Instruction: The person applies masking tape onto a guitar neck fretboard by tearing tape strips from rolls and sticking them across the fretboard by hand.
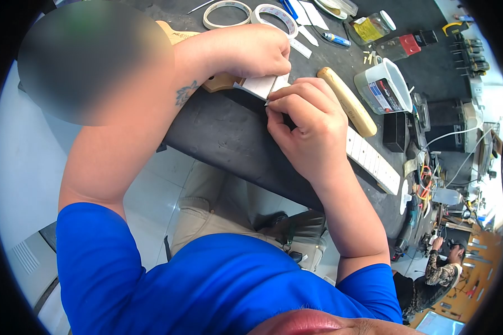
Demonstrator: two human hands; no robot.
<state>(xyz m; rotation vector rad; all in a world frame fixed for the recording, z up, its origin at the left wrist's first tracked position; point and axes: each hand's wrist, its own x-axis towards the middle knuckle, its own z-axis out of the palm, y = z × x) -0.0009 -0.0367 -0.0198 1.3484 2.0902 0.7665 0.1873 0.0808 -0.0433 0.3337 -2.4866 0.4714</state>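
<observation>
A guitar neck with a pale fretted board (373, 161) lies diagonally on the dark workbench, its wooden headstock (221, 82) at the upper left. My left hand (267, 51) is closed over the neck near the headstock, its fingertips largely hidden. Beside it, my right hand (310, 114) pinches at the near edge of a white strip (258, 87) on the neck; what sits between the fingertips is too small to name. Just beyond my right hand rests a light wooden piece with rounded ends (347, 101).
Tape rolls (227, 15) lie at the back. A white tub (383, 86), a glass jar (371, 28), a red-capped bottle (399, 47) and a black box (395, 132) stand beyond the neck. Cables and tools crowd the right. Another person (442, 268) is at lower right.
</observation>
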